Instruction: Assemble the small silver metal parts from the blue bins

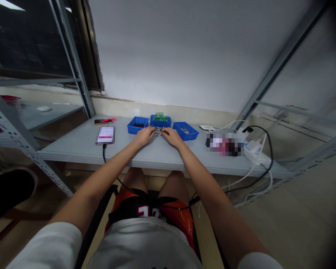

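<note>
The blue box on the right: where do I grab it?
I'd pinch the right rim of the blue box, coming from above on the right: its wall stands up around an open top, and the right hand is by its left side. Keep it level; small metal pieces lie inside.
</note>
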`<action>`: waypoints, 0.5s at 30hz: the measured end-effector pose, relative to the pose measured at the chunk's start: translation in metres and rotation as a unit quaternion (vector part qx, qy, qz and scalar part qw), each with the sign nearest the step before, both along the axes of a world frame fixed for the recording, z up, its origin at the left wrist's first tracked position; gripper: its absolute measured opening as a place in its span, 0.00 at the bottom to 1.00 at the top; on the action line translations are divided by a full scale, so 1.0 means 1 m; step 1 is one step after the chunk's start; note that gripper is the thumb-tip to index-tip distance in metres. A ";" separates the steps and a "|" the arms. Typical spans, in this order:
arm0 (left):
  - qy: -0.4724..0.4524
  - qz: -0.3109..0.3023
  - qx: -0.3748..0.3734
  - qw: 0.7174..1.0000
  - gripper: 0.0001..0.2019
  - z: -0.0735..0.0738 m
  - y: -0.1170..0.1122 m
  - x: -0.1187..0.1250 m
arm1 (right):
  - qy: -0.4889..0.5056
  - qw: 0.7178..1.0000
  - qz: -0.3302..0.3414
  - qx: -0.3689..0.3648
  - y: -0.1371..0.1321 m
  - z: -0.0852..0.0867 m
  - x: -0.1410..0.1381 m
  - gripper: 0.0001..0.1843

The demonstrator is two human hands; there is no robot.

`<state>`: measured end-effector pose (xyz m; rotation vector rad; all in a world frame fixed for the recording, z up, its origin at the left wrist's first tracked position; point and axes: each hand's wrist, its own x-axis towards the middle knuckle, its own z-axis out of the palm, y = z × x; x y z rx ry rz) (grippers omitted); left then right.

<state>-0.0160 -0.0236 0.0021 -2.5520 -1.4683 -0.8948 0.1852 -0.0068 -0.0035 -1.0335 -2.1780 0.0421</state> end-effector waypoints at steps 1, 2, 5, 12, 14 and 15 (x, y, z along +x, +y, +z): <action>0.003 0.003 -0.001 1.000 0.15 -0.001 0.000 0.000 | -0.003 1.000 0.003 0.001 0.000 0.000 0.000 0.10; 0.006 0.005 -0.004 1.000 0.16 -0.001 0.000 0.000 | -0.006 1.000 0.006 0.004 0.000 0.000 0.000 0.10; 0.010 0.013 -0.011 1.000 0.17 -0.001 0.000 0.000 | -0.020 1.000 0.012 0.004 -0.001 0.000 0.001 0.11; 0.022 0.008 -0.016 1.000 0.17 0.002 -0.003 0.000 | -0.007 1.000 -0.005 -0.010 0.000 0.000 0.001 0.10; 0.025 0.011 -0.021 0.999 0.18 0.002 -0.004 0.001 | 0.000 1.000 -0.014 -0.008 0.001 -0.001 0.001 0.10; 0.024 0.013 -0.023 0.999 0.18 0.002 -0.004 0.001 | -0.004 1.000 -0.014 -0.006 0.001 -0.001 0.001 0.10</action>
